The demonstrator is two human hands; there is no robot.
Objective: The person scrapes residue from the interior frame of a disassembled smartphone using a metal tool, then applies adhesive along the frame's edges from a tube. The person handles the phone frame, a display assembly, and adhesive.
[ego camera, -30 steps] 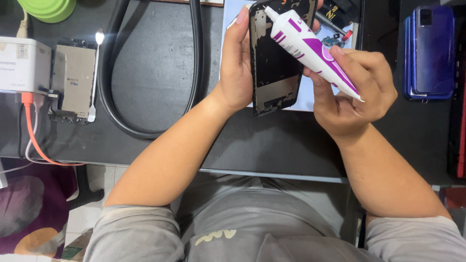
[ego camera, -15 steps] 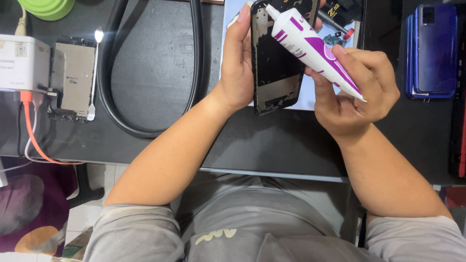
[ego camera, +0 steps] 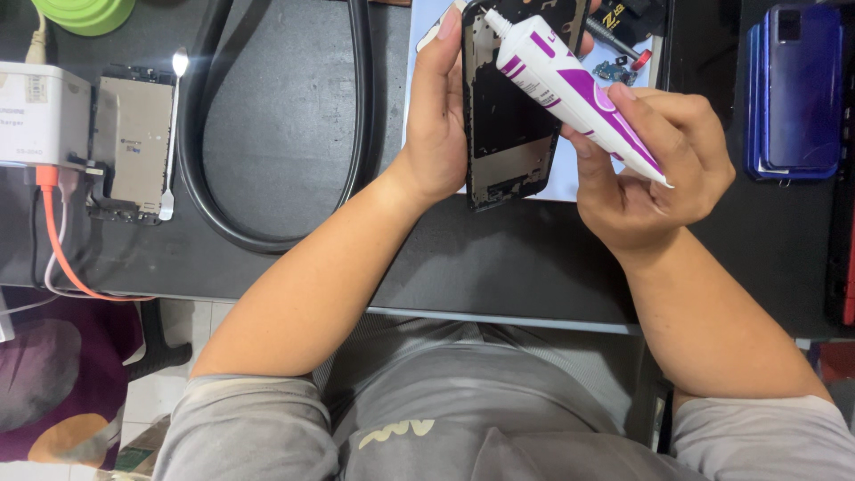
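1. Now we hold a black phone frame (ego camera: 509,116) upright in our left hand (ego camera: 438,134), fingers closed along its left edge, above the dark tabletop (ego camera: 294,134)
2. Our right hand (ego camera: 655,169) grips a white and purple glue tube (ego camera: 574,89), fingers wrapped around its lower half; the nozzle tip sits at the frame's upper edge
3. Behind the frame lies a pale blue mat (ego camera: 570,183) with a few small parts near its top
4. To the right, well apart, a blue phone back cover (ego camera: 795,89) rests on the tabletop
5. At the left lie a phone screen assembly (ego camera: 134,142) and a white charger box (ego camera: 43,116) with an orange cable (ego camera: 62,258); a thick black hose (ego camera: 200,160) loops between them and our left arm
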